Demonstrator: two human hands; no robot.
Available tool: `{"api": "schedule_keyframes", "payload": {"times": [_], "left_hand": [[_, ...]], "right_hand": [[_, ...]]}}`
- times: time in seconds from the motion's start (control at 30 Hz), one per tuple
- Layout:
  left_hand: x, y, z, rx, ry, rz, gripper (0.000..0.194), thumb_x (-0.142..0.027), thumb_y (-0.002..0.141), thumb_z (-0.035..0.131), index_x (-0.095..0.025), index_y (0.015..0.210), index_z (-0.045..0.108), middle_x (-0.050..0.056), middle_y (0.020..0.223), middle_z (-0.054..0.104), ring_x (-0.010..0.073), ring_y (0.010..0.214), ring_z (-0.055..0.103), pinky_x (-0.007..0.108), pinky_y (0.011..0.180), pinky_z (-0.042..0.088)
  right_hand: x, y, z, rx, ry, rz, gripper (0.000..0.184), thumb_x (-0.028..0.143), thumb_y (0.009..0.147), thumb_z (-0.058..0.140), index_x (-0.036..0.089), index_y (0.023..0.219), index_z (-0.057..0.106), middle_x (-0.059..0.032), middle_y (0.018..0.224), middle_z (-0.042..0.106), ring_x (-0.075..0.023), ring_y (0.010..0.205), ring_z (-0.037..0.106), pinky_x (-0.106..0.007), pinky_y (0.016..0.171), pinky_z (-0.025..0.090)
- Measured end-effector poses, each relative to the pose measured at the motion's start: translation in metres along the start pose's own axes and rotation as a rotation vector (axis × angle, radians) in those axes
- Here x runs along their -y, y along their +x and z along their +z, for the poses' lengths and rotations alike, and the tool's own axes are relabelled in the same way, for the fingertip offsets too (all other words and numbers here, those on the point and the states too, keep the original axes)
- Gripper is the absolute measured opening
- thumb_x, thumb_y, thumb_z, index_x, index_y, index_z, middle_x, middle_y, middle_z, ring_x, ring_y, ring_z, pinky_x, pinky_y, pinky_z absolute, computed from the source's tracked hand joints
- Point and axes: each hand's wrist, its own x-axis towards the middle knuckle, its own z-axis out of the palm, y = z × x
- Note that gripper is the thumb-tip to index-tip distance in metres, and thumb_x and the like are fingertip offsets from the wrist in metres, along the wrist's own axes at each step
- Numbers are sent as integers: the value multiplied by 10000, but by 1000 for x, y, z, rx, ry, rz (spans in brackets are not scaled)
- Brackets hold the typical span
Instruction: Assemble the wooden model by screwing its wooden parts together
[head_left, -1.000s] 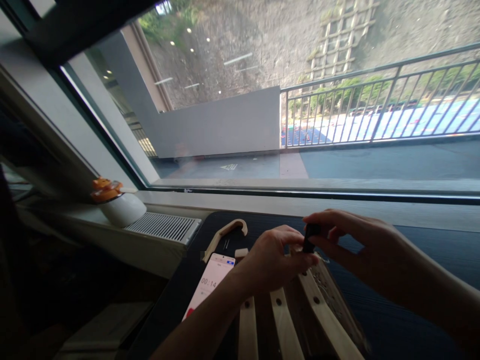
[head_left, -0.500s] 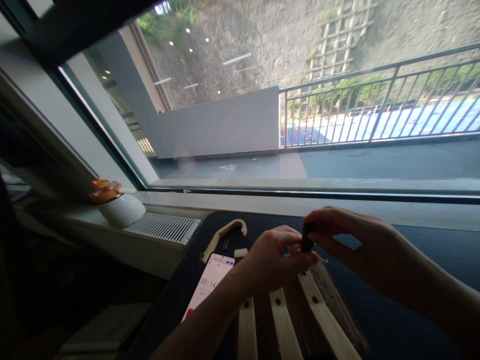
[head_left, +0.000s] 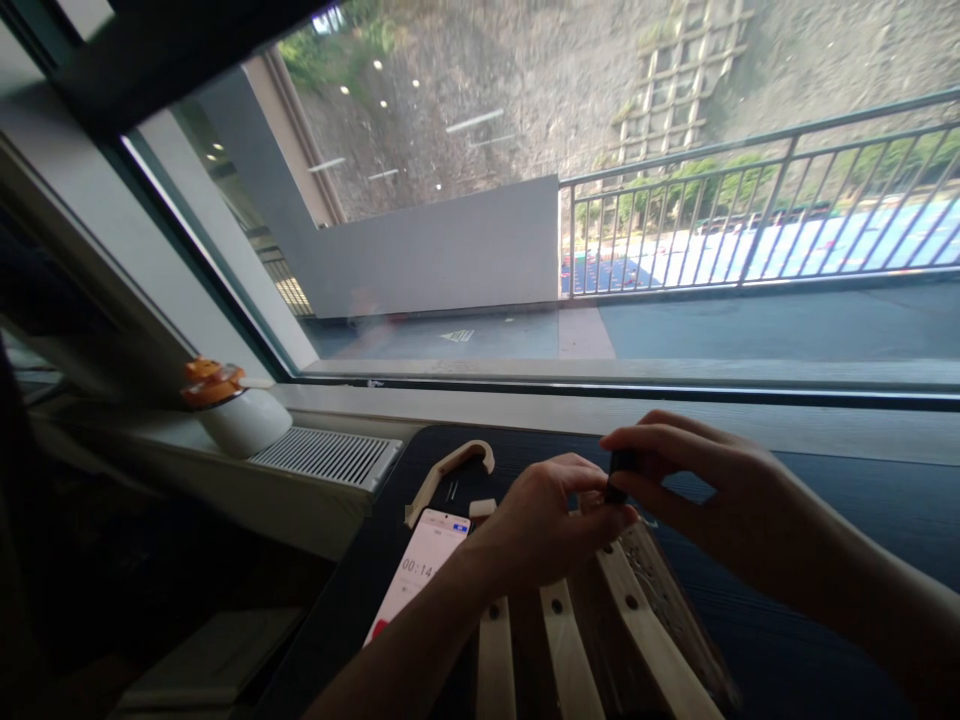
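My right hand (head_left: 694, 460) pinches a short black handle-like piece (head_left: 621, 472) between thumb and fingertips, with a gap between thumb and index finger behind it. Just left of it, my left hand (head_left: 555, 510) is closed, its thumb and fingertips meeting at the lower end of the black piece. What my left fingers grip there is hidden. Below the hands run several pale wooden slats (head_left: 570, 640) with dark round holes or screw heads. Along their right side lies a brown, carved-looking panel (head_left: 675, 600), partly in shadow.
A phone (head_left: 420, 575) showing a timer lies left of my left forearm. Behind it are a curved wooden piece (head_left: 450, 465), two thin metal pins (head_left: 452, 490) and a small pale block (head_left: 482, 508). A white pot-like object (head_left: 244, 420) stands by the vent (head_left: 330, 458); a window borders the dark table.
My right fingers have shifted slightly around the black piece, and less of it shows above the thumb. My left hand stays almost where it was.
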Motion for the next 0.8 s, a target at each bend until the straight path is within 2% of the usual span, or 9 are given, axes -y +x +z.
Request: {"api": "schedule_keyframes", "payload": {"times": [0.17,0.4,0.47,0.6,0.7,0.8], "left_hand": [[2,0,0,-1,3,3,129,-265,830,612,-162,839,689,24,880,613,159,846,579,241,762,440],[-1,2,0,-1,13,-1,154,-253,817,630,-166,924,697,29,907,627,161,851,572,243,763,425],[-2,2,1,-3,9,1,130,-242,820,625,-163,891,699,24,881,619,155,833,567,235,739,420],[-1,2,1,-6,-12,5,112,-236,825,617,-159,836,698,19,871,613,149,824,562,231,729,415],[0,2,2,-9,-14,4,128,-231,829,612,-159,884,703,25,905,623,155,851,569,236,747,417],[-1,2,2,-11,-4,2,136,-220,828,611,-158,905,703,29,936,632,160,871,576,238,761,419]], "right_hand": [[0,-1,-3,30,45,-23,250,274,900,521,261,1129,620,-45,1039,673,-159,856,652,-228,673,533],[1,3,-2,-17,27,41,200,352,851,597,216,986,655,-49,877,685,-161,716,651,-243,590,535],[1,3,-3,-21,8,54,217,362,840,606,217,995,650,-38,835,681,-152,674,641,-243,579,536],[-1,3,-5,45,39,29,259,292,881,543,235,1119,627,-55,932,691,-159,744,653,-242,605,541],[-2,4,-4,47,61,2,215,269,890,532,236,1075,635,-58,978,682,-166,810,652,-246,645,537],[-1,5,-2,36,51,20,183,273,885,544,236,1047,619,-44,942,665,-151,781,639,-243,637,523]]}}
